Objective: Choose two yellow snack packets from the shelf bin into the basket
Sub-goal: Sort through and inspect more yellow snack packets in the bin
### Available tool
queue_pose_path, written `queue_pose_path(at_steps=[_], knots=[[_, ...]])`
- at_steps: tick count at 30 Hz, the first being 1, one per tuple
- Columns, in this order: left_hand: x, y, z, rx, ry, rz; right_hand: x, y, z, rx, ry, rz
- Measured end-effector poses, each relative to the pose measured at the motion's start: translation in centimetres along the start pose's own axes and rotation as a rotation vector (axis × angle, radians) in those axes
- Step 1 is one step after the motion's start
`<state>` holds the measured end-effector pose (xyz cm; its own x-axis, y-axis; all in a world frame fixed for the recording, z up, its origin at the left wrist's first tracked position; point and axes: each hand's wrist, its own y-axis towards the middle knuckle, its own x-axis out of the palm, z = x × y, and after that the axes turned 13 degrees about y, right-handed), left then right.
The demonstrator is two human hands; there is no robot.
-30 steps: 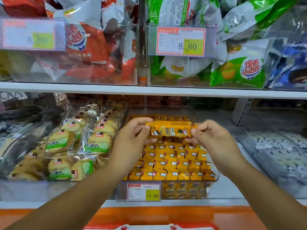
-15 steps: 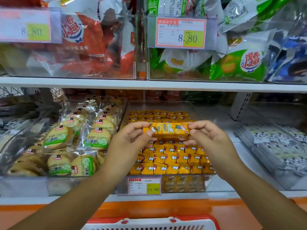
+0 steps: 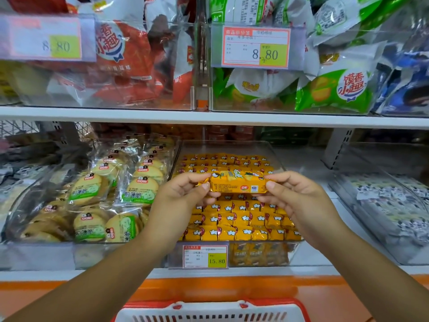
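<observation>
While both hands (image 3: 183, 198) (image 3: 294, 198) pinch its ends, the yellow packet (image 3: 238, 181) lies level, left-right.

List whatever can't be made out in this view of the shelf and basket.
Basket: the head view's bottom edge cuts it off; its inside is unseen, so any packet already in it cannot be told.
Yellow snack packet: left hand and right hand pinch its ends, hiding them; print too small to read.
Upper-left price tag: blurred, only 8.80 legible.

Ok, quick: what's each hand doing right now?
Left hand: pinching the packet by its left end.
Right hand: pinching its right end.
</observation>
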<state>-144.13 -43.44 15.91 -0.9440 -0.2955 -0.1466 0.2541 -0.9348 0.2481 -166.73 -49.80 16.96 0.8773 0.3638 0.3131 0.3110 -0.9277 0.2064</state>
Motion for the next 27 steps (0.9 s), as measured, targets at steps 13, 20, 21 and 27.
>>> queue_pose_path(at_steps=[13, 20, 21, 27], knots=[[0.2, -0.2, 0.4, 0.03, -0.006, -0.003, -0.1, -0.2, -0.8, 0.036, 0.015, -0.032], [0.0, 0.1, -0.7, -0.055, -0.055, -0.049, 0.4, -0.5, 0.1, 0.051, -0.079, -0.036], [-0.1, 0.1, -0.7, -0.051, -0.062, -0.04, 0.5, -0.5, 0.2, 0.052, -0.079, -0.028], [0.4, -0.4, 0.1, -0.05, -0.083, 0.014, 0.7, -0.6, 0.1, -0.008, -0.056, 0.058]])
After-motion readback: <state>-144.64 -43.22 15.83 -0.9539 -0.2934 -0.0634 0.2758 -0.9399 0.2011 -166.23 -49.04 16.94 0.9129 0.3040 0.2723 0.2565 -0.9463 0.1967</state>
